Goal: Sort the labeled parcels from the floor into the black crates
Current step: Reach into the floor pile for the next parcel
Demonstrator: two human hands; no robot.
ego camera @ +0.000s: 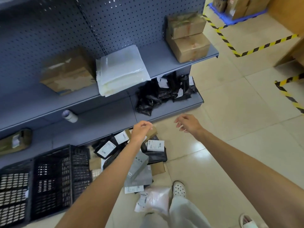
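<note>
Tiled floor beside grey shelving, labeled parcels [131,155] heaped right of the black crates [49,178].
Both hands hover empty, fingers loosely curled; the heap lies directly beneath the left hand [141,130], the nearer one, left of the right hand [189,123].

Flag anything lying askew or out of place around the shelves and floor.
A roll of tape lies on its side on the low shelf. The clear bags overhang their shelf edge. Labeled parcels sprawl in a heap on the floor, beside the black crates.
</note>
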